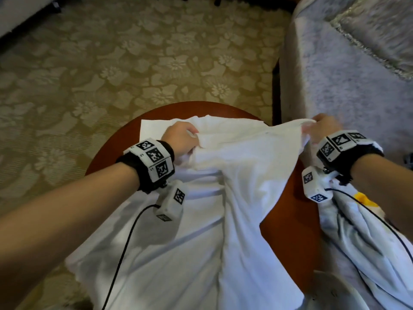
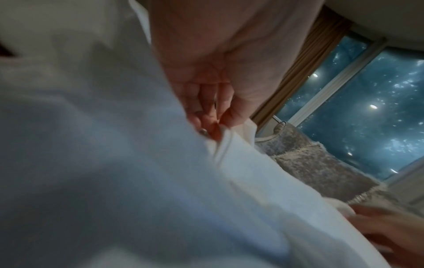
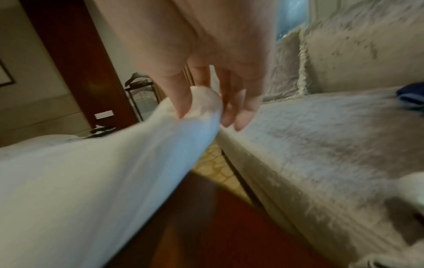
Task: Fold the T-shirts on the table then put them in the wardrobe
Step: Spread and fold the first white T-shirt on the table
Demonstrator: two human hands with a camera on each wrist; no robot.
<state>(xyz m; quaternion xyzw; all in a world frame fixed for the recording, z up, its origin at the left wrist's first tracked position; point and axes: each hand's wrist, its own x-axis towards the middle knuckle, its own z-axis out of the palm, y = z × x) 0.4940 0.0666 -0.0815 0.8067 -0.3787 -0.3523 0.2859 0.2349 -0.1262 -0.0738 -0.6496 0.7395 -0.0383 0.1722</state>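
Note:
A white T-shirt (image 1: 234, 166) lies spread over the round red-brown table (image 1: 288, 231), its lower part hanging toward me. My left hand (image 1: 181, 139) grips bunched cloth near the shirt's far left; in the left wrist view the fingertips (image 2: 206, 127) pinch a fold of the T-shirt (image 2: 137, 172). My right hand (image 1: 321, 127) pinches the shirt's far right corner and holds it raised off the table, beside the sofa; the right wrist view shows thumb and fingers (image 3: 183, 107) closed on that T-shirt corner (image 3: 201, 101). A second white garment with a yellow print (image 1: 362, 218) hangs at the right.
A grey plush sofa (image 1: 335, 63) stands close on the right, with a fringed cushion (image 1: 380, 30). Floral beige carpet (image 1: 111, 63) surrounds the table. A flat white folded piece (image 1: 154, 128) lies at the table's far side. A dark wooden door frame (image 3: 75, 59) and a valet stand (image 3: 142, 90) stand farther off.

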